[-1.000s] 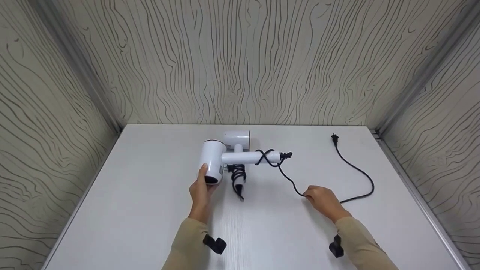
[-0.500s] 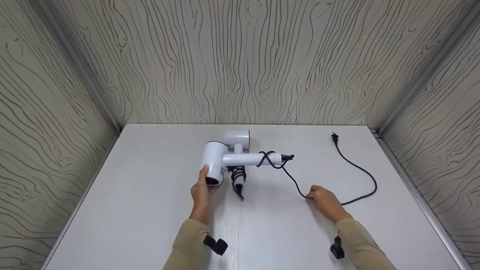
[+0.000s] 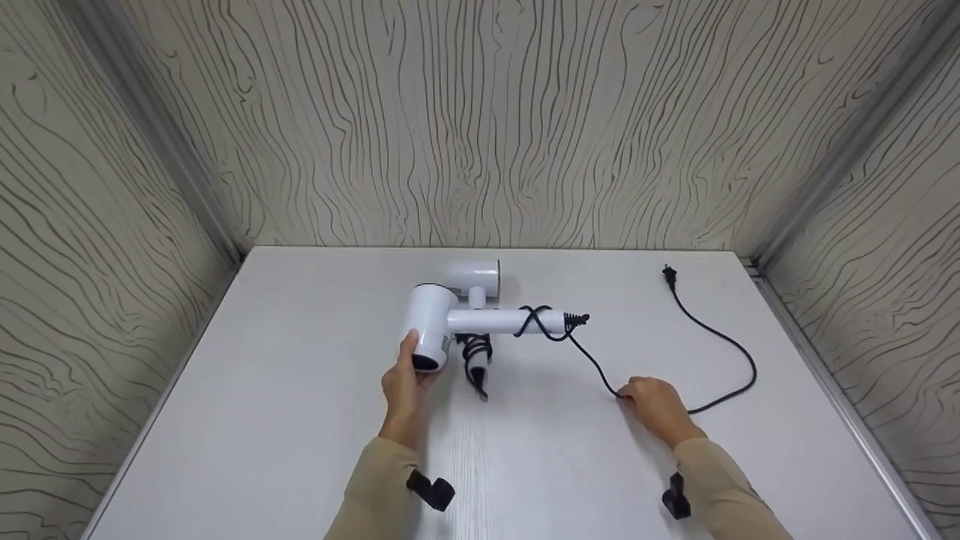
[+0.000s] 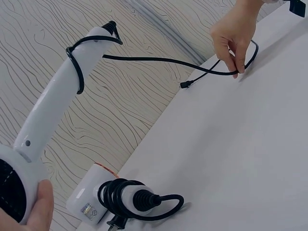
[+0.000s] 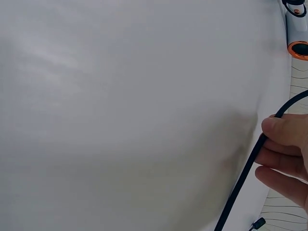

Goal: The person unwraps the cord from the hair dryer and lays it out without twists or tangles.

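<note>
My left hand (image 3: 405,386) grips the barrel of a white hair dryer (image 3: 429,319), its handle pointing right above the table. The black power cord (image 3: 592,361) crosses itself round the end of that handle, then runs down to my right hand (image 3: 656,405). Thumb and fingers there pinch the cord (image 5: 248,166), as the right wrist view shows. From my hand the rest of the cord curves over the table to its plug (image 3: 670,276) at the back right. Behind the held dryer lies a second white hair dryer (image 3: 476,277), partly hidden, its cord (image 4: 118,197) coiled round the handle.
The white table (image 3: 300,420) stands against wood-grain patterned walls (image 3: 480,127) at the back and both sides. Metal strips (image 3: 870,461) run along its side edges. A black wrist mount (image 3: 431,490) sits on each sleeve.
The held hair dryer has shifted slightly right and toward me. My right hand has drawn the cord a little right and toward me. The second dryer stays put.
</note>
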`<state>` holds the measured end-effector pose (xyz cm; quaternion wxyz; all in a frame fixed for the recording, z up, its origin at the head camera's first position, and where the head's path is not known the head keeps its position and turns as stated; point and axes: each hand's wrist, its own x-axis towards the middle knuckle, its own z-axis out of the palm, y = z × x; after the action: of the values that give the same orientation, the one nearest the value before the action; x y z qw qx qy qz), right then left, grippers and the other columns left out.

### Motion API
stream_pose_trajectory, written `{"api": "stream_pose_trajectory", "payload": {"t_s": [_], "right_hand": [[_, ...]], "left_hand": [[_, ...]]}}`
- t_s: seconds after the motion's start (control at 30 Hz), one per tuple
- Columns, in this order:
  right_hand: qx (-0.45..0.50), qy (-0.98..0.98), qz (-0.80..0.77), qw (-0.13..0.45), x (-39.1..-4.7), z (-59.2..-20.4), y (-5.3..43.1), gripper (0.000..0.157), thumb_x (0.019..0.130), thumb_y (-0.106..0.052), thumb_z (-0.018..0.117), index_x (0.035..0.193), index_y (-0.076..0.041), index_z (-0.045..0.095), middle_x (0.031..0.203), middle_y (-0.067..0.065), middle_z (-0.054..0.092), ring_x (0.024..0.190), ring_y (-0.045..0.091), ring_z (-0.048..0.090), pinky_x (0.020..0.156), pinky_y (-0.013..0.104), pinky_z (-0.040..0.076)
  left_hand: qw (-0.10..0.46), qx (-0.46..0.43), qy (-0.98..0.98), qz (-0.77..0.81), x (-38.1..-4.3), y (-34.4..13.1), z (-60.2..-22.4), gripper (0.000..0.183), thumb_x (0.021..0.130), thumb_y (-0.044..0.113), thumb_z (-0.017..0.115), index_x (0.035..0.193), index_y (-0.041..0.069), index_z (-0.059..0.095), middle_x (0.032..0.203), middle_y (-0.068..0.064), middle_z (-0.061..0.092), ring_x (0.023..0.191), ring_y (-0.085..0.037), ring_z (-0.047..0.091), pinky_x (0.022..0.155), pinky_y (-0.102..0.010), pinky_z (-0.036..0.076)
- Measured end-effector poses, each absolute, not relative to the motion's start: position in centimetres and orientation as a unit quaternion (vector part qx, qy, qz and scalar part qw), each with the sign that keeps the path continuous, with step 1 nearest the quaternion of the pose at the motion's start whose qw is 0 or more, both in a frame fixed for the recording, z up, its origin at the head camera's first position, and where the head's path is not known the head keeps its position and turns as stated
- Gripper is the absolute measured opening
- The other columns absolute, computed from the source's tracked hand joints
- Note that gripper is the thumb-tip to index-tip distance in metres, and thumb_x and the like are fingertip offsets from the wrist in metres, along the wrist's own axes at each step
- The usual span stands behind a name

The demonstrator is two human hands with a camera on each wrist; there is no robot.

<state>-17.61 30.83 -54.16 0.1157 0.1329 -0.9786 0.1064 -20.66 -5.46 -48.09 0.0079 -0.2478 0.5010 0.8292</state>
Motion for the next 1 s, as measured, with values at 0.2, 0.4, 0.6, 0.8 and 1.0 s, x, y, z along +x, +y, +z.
{"api": "stream_pose_trajectory", "payload": {"t_s": [0.2,0.4,0.6,0.8,1.0], "right_hand": [[0.121,-0.980,0.110,0.114,-17.7,-54.3,30.6,0.008,0.075,0.004,0.073,0.081,-0.001,0.075,0.077,0.011,0.072,0.076,0.026,0.071,0.069,0.036,0.058],[0.093,-0.985,0.124,0.072,-17.7,-54.0,30.6,0.013,0.077,0.006,0.071,0.088,0.000,0.075,0.082,0.011,0.072,0.080,0.025,0.070,0.073,0.037,0.058],[0.081,-0.986,0.135,0.053,-17.5,-53.6,30.6,0.014,0.076,0.004,0.073,0.089,-0.001,0.075,0.080,0.009,0.071,0.075,0.019,0.066,0.069,0.034,0.056],[0.094,-0.982,0.145,0.073,-17.4,-52.9,30.0,0.011,0.075,0.000,0.076,0.086,-0.002,0.074,0.079,0.007,0.071,0.074,0.017,0.066,0.068,0.034,0.056],[0.094,-0.981,0.145,0.088,-17.6,-52.0,29.5,0.016,0.073,-0.003,0.078,0.089,-0.001,0.073,0.077,0.007,0.071,0.071,0.016,0.065,0.066,0.032,0.056]], "left_hand": [[0.009,-0.250,0.498,0.830,-20.7,-5.4,-48.1,0.075,0.093,0.044,0.054,0.138,-0.013,0.038,0.130,-0.023,0.048,0.106,-0.021,0.059,0.097,-0.040,0.055],[0.009,-0.244,0.506,0.827,-20.8,-5.4,-48.1,0.075,0.093,0.045,0.054,0.138,-0.013,0.038,0.128,-0.022,0.049,0.106,-0.021,0.058,0.096,-0.039,0.055],[0.005,-0.236,0.517,0.823,-20.9,-5.5,-48.2,0.075,0.093,0.045,0.053,0.136,-0.014,0.040,0.127,-0.021,0.049,0.102,-0.019,0.060,0.093,-0.036,0.057],[0.004,-0.236,0.524,0.819,-20.8,-5.7,-48.1,0.075,0.092,0.047,0.053,0.137,-0.012,0.040,0.131,-0.021,0.048,0.106,-0.020,0.059,0.095,-0.035,0.056],[0.009,-0.233,0.532,0.814,-20.8,-5.8,-48.2,0.077,0.092,0.049,0.053,0.137,-0.012,0.040,0.132,-0.022,0.048,0.108,-0.021,0.058,0.097,-0.035,0.055]]}}
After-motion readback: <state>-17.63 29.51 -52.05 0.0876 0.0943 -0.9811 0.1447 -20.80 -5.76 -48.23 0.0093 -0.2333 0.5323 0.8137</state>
